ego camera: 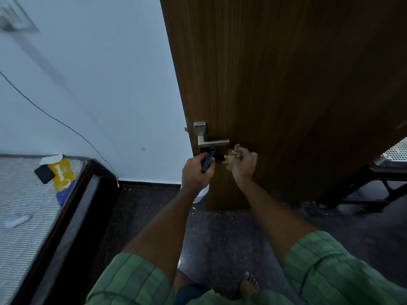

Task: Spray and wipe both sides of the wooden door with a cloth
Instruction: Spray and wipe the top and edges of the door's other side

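The brown wooden door [275, 84] fills the upper right, with a metal lever handle [212, 139] near its left edge. My left hand [196, 172] grips a spray bottle [201, 194] by its dark trigger head, the nozzle pointing at the door just under the handle. The white bottle body shows below my wrist. My right hand [244, 165] holds a crumpled beige cloth [233, 156] pressed against the door, just right of and below the handle.
A bed with a striped mattress [26, 205] and dark frame stands at the left, with a yellow packet [62, 177] on it. A white wall [99, 84] lies behind. A dark metal stand [363, 186] is at the right. My bare feet stand on dark speckled floor [220, 234].
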Available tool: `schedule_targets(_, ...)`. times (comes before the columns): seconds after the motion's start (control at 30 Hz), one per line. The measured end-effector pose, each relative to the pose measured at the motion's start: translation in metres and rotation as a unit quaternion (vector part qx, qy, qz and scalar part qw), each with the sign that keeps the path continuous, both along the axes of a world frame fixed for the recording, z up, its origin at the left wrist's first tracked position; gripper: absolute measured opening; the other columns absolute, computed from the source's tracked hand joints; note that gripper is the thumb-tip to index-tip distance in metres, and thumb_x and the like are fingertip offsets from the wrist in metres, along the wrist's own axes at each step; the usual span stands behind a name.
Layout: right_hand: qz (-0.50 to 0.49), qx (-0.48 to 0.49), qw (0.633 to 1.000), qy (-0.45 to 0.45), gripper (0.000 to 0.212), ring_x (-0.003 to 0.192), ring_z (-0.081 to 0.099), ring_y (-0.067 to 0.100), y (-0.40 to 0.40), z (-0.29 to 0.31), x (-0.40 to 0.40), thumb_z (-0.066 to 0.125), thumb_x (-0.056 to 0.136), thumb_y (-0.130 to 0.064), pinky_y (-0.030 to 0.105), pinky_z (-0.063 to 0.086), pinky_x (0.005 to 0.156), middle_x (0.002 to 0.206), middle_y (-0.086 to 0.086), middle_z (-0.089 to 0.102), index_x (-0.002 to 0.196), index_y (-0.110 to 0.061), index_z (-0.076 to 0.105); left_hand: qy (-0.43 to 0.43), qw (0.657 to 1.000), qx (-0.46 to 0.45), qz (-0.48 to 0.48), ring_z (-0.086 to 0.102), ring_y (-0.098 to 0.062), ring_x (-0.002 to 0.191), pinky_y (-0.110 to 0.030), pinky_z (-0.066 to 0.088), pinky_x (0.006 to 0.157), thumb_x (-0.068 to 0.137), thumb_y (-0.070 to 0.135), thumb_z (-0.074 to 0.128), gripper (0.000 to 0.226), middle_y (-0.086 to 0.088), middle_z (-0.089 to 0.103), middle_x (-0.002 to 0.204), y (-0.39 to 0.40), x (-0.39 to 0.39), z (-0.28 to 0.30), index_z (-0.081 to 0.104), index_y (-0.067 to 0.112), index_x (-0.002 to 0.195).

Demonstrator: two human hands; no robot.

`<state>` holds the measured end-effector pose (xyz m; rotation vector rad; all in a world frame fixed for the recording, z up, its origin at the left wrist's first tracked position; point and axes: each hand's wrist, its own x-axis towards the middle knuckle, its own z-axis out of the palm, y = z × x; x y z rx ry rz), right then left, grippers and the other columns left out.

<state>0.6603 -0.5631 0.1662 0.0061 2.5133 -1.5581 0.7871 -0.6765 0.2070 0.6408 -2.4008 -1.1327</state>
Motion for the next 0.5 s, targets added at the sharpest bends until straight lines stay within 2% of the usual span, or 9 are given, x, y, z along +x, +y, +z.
schedule_targets(0.13,-0.042,-0.021,0.982,0.183,0.019,0.110,0.050,0.016,-0.001,0.040,0.004,0.056,0.102,-0.021,0.028,0.046,0.090,0.126,0.002,0.044,0.119,-0.015,0.061,0.021,0.999,0.012,0.028,0.055,-0.010,0.058,-0.021,0.039,0.056,0.103,0.027,0.064,0.016,0.012,0.060,0.069,-0.002,-0.003,0.014,0.075,0.015,0.100)
schedule_targets(0.2,-0.013,0.014,0.961,0.275,0.020,0.112,0.048,0.015,-0.005,0.057,0.005,0.057,0.099,-0.020,0.026,0.045,0.090,0.127,0.004,0.043,0.118,-0.014,0.060,0.037,0.998,0.017,0.050,0.054,-0.010,0.057,-0.018,0.037,0.056,0.103,0.025,0.065,0.016,0.016,0.058,0.067,-0.006,-0.005,0.020,0.075,0.013,0.100)
schedule_targets(0.27,0.062,0.081,0.935,0.338,0.029,0.114,0.047,0.018,-0.016,0.068,0.007,0.059,0.094,-0.012,0.027,0.046,0.092,0.130,0.008,0.044,0.124,-0.013,0.061,0.039,0.998,0.021,0.055,0.052,-0.009,0.055,-0.016,0.034,0.055,0.102,0.024,0.065,0.016,0.018,0.057,0.066,-0.013,-0.004,0.027,0.075,0.012,0.098)
schedule_targets(0.33,0.150,0.169,0.905,0.360,0.035,0.114,0.048,0.021,-0.032,0.074,0.008,0.060,0.092,-0.008,0.033,0.047,0.096,0.130,0.008,0.048,0.126,-0.014,0.062,0.035,0.998,0.025,0.051,0.053,-0.010,0.055,-0.020,0.037,0.056,0.102,0.026,0.065,0.017,0.014,0.058,0.067,-0.020,-0.004,0.031,0.074,0.012,0.096)
schedule_targets(0.4,0.208,0.248,0.877,0.356,0.035,0.113,0.052,0.021,-0.052,0.074,0.014,0.065,0.090,-0.011,0.038,0.042,0.099,0.125,0.004,0.055,0.124,-0.021,0.065,0.038,0.998,0.029,0.046,0.057,-0.010,0.060,-0.024,0.044,0.060,0.100,0.035,0.063,0.023,0.011,0.062,0.071,-0.030,-0.003,0.035,0.073,0.015,0.095)
schedule_targets(0.5,0.202,0.339,0.852,0.344,0.027,0.104,0.059,0.024,-0.075,0.078,0.021,0.067,0.090,-0.023,0.043,0.039,0.093,0.112,0.003,0.062,0.117,-0.024,0.066,0.051,0.998,0.018,0.030,0.061,-0.010,0.063,-0.027,0.050,0.060,0.094,0.045,0.054,0.033,0.010,0.065,0.071,-0.046,0.001,0.043,0.072,0.017,0.092)
